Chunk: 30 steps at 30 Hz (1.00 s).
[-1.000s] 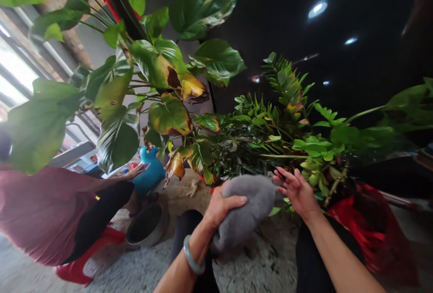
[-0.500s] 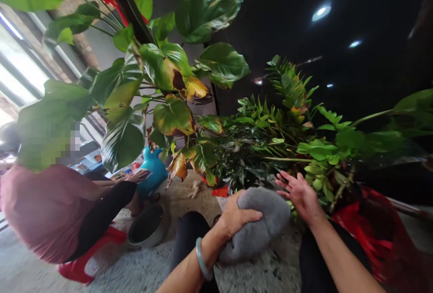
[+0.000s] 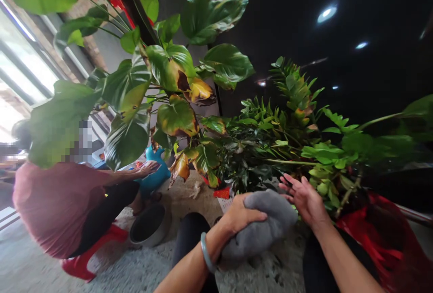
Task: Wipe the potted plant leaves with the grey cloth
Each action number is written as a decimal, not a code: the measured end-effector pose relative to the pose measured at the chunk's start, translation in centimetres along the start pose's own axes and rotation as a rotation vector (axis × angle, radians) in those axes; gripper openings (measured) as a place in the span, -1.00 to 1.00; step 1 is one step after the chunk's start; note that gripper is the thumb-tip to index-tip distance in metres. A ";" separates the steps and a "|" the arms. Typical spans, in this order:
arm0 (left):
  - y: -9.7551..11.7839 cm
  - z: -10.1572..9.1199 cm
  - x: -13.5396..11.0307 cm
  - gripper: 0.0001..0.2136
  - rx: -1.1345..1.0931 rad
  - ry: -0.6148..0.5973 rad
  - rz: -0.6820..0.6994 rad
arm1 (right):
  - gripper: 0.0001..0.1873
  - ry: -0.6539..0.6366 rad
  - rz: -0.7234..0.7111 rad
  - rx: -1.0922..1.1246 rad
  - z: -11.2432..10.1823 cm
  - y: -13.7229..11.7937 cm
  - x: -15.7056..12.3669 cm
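Observation:
My left hand (image 3: 244, 215), with a pale bangle (image 3: 207, 253) on its wrist, is closed on a bunched grey cloth (image 3: 265, 234). The cloth hangs between my knees, its lower end drooping to the left. To the right of it, my right hand (image 3: 308, 202) is raised with its palm half turned up and its fingers apart, holding nothing. Its fingertips are close to the cloth's right end and just below the leaves of the low green plants (image 3: 250, 148). The fingers of my left hand under the cloth are hidden.
A person in a pink top (image 3: 64, 202) sits on a red stool (image 3: 81, 257) at left, beside a grey bucket (image 3: 149, 227) and a blue duck-shaped object (image 3: 155, 175). A tall leafy plant (image 3: 176, 114) with browned leaves overhangs the middle. Red plastic (image 3: 372, 239) lies at right.
The view has shifted slightly, so most things sit a little further right. My left hand still grips the cloth, and my right hand stays open. The seated person's arm has moved slightly.

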State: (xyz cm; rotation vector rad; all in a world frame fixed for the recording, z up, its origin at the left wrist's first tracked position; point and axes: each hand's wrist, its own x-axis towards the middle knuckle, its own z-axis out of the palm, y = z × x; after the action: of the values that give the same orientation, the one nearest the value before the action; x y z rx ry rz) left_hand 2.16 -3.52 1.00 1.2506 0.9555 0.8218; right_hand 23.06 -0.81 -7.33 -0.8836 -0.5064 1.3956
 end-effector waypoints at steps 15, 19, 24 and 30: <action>1.6 -3.6 -1.6 -0.59 0.258 -0.004 0.121 | -0.51 0.018 0.023 -0.031 -0.4 0.1 0.2; 7.0 -6.5 -0.6 -0.59 0.012 0.474 0.359 | -0.50 0.003 0.007 -0.018 -0.4 0.2 0.4; 4.7 -6.2 0.3 -0.59 -0.027 0.614 0.333 | -0.56 0.031 0.026 -0.012 0.5 0.2 0.0; -0.9 -2.7 -4.6 -0.59 0.098 0.027 0.043 | -0.60 0.078 0.041 -0.026 0.6 0.0 -0.1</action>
State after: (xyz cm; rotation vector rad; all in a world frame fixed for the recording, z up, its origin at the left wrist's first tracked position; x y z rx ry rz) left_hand -2.16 -6.81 0.54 1.3518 1.0033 0.8357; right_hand 22.61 -0.78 -6.99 -0.9703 -0.4502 1.3883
